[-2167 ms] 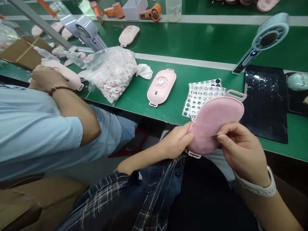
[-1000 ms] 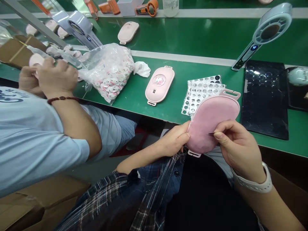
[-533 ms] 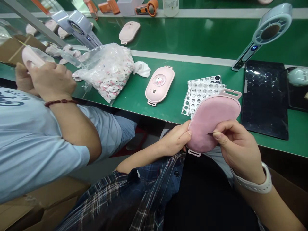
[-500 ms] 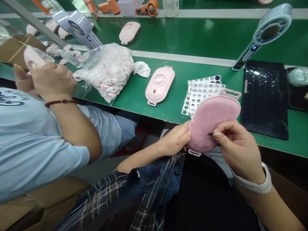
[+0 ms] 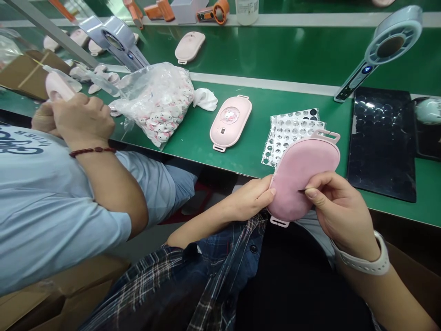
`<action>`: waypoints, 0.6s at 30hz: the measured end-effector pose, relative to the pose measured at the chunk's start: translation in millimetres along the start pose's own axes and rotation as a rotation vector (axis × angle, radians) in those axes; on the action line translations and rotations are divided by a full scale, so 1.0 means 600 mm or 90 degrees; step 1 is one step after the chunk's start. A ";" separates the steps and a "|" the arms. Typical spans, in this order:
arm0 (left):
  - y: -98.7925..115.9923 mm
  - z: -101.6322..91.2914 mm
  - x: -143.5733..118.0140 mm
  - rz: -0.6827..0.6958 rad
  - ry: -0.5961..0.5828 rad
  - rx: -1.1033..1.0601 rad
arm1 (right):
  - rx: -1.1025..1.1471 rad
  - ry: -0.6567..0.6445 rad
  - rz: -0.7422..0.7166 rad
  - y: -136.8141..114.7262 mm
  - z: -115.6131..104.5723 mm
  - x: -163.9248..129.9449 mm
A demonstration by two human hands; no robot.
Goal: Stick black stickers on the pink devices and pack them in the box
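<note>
My left hand [image 5: 257, 195] grips the left edge of a pink oval belt device [image 5: 303, 161], thumb on its soft, fabric-like face and fingers partly hidden behind. The device is tilted in front of me, with a slotted strap loop at each end. Pinched between the thumb and forefinger of my right hand [image 5: 339, 207] is a thin dark pointed tool [image 5: 302, 190]. Its tip is at the pink face, though I cannot tell whether it touches; the rest of it is hidden in my hand.
Another pink device [image 5: 230, 122] lies face up on the green table, near a bag of small kitten-faced parts [image 5: 165, 103]. Sticker sheets [image 5: 282, 133], a black tray [image 5: 381, 142] and a blue handheld fan [image 5: 389, 46] are behind my hands. A co-worker's hand [image 5: 81, 119] holds a pink part at left.
The top of the pink device has shifted slightly left and down in view. Both my hands keep their grips. The co-worker's hands have moved a little right and down.
</note>
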State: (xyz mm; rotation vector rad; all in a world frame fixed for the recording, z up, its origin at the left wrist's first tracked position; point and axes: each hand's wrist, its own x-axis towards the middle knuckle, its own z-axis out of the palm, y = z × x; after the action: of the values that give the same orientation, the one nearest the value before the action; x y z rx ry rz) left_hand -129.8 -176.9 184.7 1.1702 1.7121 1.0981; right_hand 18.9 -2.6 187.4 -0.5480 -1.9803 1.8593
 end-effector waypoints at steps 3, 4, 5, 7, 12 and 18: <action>0.001 0.001 0.003 -0.020 0.010 0.016 | -0.028 0.000 -0.009 -0.002 0.002 -0.002; 0.000 -0.001 0.004 -0.017 0.009 0.011 | -0.032 0.000 -0.010 -0.002 0.003 -0.002; -0.001 -0.003 0.004 -0.013 0.006 0.002 | -0.032 0.001 -0.011 -0.001 0.003 -0.002; -0.006 -0.008 0.004 -0.009 -0.001 -0.015 | -0.027 -0.001 -0.009 0.002 0.001 -0.001; -0.015 0.004 0.006 0.008 -0.016 -0.067 | 0.006 -0.015 0.009 0.006 -0.002 0.002; 0.008 -0.062 -0.008 -0.013 0.018 -0.058 | -0.038 -0.002 -0.009 -0.003 0.005 0.000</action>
State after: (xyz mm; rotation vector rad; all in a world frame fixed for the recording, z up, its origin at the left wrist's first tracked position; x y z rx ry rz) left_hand -161.4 -188.9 201.8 1.0822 1.6742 1.1735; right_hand 17.3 -5.3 189.1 -0.5465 -2.0416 1.7990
